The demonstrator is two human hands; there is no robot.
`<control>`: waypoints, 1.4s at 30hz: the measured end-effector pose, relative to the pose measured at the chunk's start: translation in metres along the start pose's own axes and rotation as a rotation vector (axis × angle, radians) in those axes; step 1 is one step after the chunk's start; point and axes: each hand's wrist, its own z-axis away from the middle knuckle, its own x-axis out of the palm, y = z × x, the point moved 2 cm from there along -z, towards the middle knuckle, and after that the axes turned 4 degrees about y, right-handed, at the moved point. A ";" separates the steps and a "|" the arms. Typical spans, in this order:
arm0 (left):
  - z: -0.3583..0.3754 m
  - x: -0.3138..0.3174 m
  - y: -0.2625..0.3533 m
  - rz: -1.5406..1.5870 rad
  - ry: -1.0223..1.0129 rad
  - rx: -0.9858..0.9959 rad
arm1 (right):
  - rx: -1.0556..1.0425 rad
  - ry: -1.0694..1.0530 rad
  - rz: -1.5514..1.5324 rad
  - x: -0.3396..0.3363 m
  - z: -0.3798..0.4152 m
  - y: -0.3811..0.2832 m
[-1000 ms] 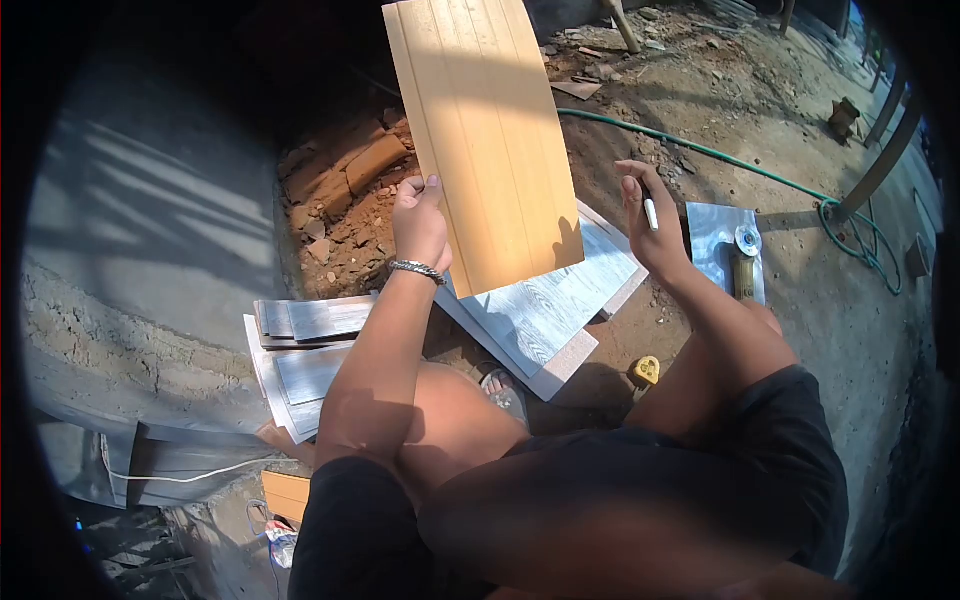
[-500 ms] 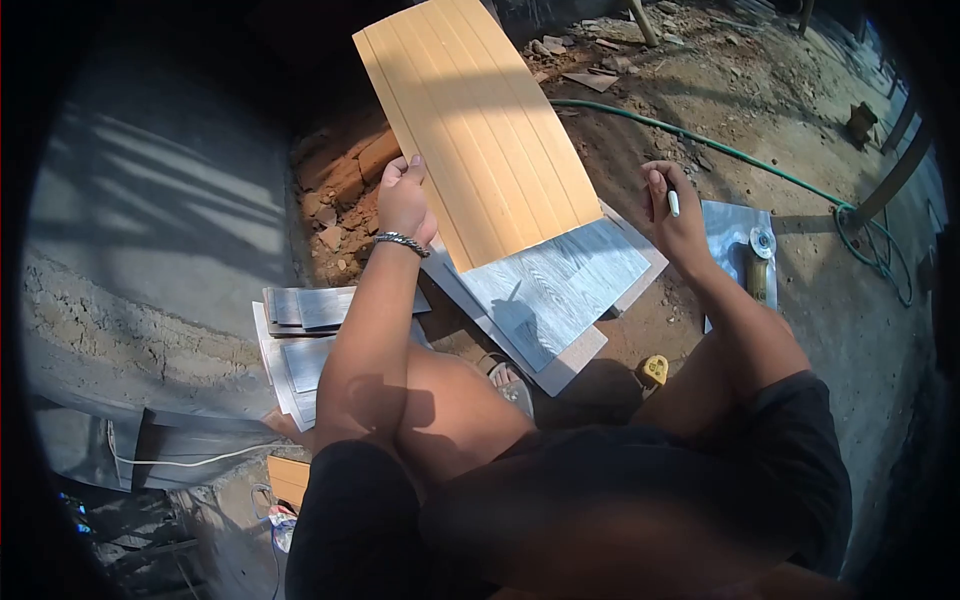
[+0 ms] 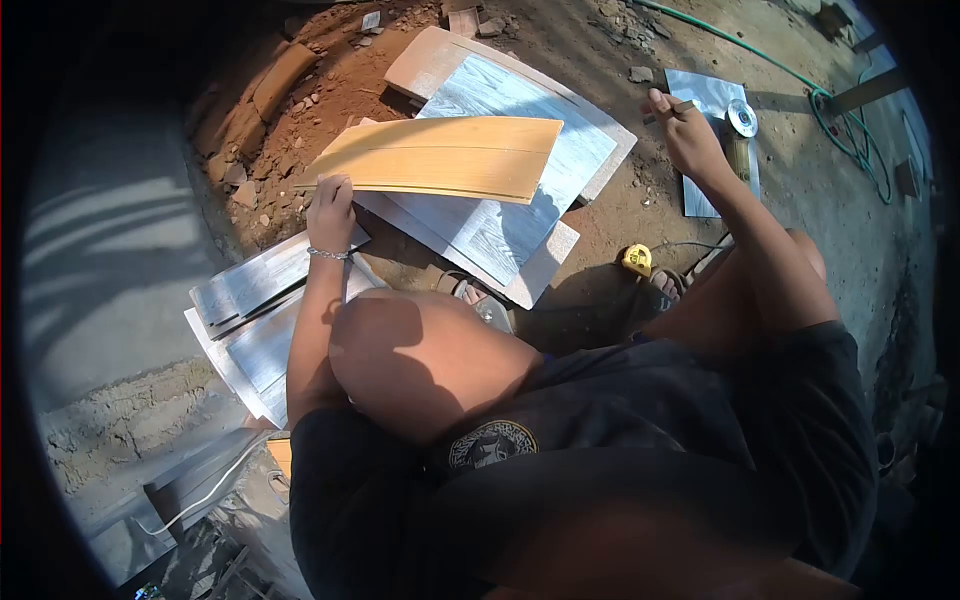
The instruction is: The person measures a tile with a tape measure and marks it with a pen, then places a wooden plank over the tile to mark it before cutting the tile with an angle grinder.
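My left hand (image 3: pixel 330 215) grips the near left edge of a tan grooved board (image 3: pixel 450 158), which is tilted so its face looks foreshortened. Beneath the board lie grey wood-look planks (image 3: pixel 490 225) on top of paler boards. To the right, my right hand (image 3: pixel 692 148) is raised with its fingers closed around a marker pen (image 3: pixel 682 107). That hand is near an angle grinder (image 3: pixel 738 150), which rests on a separate grey sheet (image 3: pixel 705 90).
More grey planks (image 3: pixel 255 285) are stacked by my left knee. A yellow tape measure (image 3: pixel 637 260) sits near my right foot. Broken bricks and rubble (image 3: pixel 280 85) cover the ground at the upper left. A green hose (image 3: pixel 740 45) runs to a post at the right.
The tan board has swung down from a raised, upright angle to a flatter tilt, lower and to the left. My right hand has risen in view, still with the pen. The view has shifted.
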 end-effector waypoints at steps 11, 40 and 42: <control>0.083 0.090 0.022 0.138 -0.220 -0.462 | 0.430 -0.520 0.433 0.139 0.076 0.098; 0.040 0.232 -0.090 0.089 -0.186 -1.036 | 0.568 -0.545 -0.297 0.212 0.061 0.149; 0.039 0.230 -0.086 -0.028 -0.165 -0.951 | 0.586 -0.548 -0.287 0.203 0.055 0.145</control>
